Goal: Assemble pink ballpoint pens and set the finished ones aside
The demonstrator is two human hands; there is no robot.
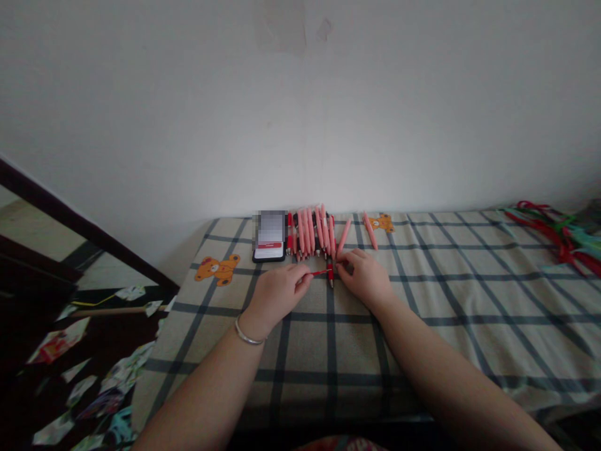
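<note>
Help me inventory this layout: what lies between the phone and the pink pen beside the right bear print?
In the head view: a row of pink and red pens, then a slanted pink pen.

From my remote seat I see a slim, silvery bangle [245, 337] circling the left wrist [257, 321]; the forearm [201, 394] behind that bangle is bare, and reddish patterned cloth [340, 445] shows below it.

Pink pens [305, 232] smooth plastic; tablecloth [432, 297] matt cloth; bangle [245, 337] shiny metal.
</note>
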